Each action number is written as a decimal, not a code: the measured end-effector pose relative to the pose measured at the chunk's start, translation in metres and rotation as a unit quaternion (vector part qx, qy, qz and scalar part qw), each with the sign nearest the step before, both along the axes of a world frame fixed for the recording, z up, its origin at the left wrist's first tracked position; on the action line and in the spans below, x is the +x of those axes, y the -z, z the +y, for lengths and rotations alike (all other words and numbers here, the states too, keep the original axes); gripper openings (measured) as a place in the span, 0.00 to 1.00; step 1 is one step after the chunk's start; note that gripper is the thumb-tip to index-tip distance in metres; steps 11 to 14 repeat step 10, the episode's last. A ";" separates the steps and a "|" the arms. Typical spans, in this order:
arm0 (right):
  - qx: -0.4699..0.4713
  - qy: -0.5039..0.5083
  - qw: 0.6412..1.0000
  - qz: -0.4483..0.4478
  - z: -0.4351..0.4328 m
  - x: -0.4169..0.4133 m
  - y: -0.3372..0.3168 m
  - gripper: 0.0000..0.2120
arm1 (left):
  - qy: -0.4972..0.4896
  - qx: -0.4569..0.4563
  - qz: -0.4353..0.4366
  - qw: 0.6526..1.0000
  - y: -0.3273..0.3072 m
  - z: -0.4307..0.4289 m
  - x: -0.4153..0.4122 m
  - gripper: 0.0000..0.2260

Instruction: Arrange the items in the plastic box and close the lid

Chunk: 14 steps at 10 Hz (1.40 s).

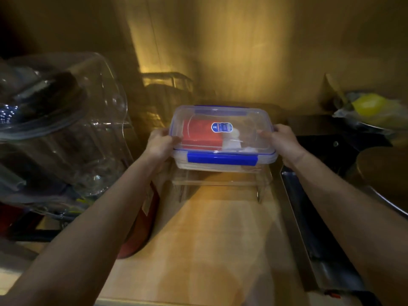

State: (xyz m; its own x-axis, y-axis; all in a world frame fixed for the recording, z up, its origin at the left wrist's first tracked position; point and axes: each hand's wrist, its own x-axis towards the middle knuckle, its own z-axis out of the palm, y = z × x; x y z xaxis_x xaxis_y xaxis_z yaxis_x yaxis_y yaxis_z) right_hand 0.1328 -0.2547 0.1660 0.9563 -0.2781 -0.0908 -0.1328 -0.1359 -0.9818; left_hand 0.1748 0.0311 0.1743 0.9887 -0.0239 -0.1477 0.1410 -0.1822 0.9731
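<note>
Crosswise, lidded plastic box (223, 138) between hands (220, 142).

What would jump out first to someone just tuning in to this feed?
The clear plastic box at centre, lid on with its blue front clasp down, held at either end by the left hand and the right hand. A red item shows through the lid. On the left stands a big clear container; something yellow sits at far right.
</note>
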 end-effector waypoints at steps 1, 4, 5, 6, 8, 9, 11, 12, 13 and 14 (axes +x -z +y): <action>-0.029 0.032 0.999 0.001 0.002 0.013 0.011 0.06 | -0.010 -0.039 0.002 0.999 0.011 -0.007 0.001 0.19; -0.041 0.079 0.995 0.040 0.013 0.026 0.041 0.10 | 0.014 -0.033 -0.040 0.999 0.042 -0.006 -0.004 0.15; -0.056 0.076 0.994 0.057 0.014 0.027 0.049 0.11 | 0.038 -0.003 -0.053 0.998 0.053 -0.001 -0.007 0.15; -0.083 0.086 0.990 0.079 0.016 0.027 0.054 0.13 | 0.054 0.039 -0.060 0.996 0.060 0.001 -0.011 0.16; -0.330 0.051 0.937 0.106 0.017 0.023 0.041 0.18 | 0.036 0.277 -0.132 0.951 0.059 0.002 -0.003 0.13; -0.471 0.034 0.881 0.023 0.025 0.024 0.025 0.26 | -0.019 0.375 -0.213 0.902 0.052 0.005 0.002 0.18; -0.501 -0.032 0.864 -0.031 0.037 0.029 0.001 0.33 | -0.032 0.419 -0.243 0.874 0.035 0.000 0.004 0.26; -0.501 -0.032 0.864 -0.031 0.037 0.029 0.001 0.33 | -0.032 0.419 -0.243 0.874 0.035 0.000 0.004 0.26; -0.501 -0.032 0.864 -0.031 0.037 0.029 0.001 0.33 | -0.032 0.419 -0.243 0.874 0.035 0.000 0.004 0.26; -0.501 -0.032 0.864 -0.031 0.037 0.029 0.001 0.33 | -0.032 0.419 -0.243 0.874 0.035 0.000 0.004 0.26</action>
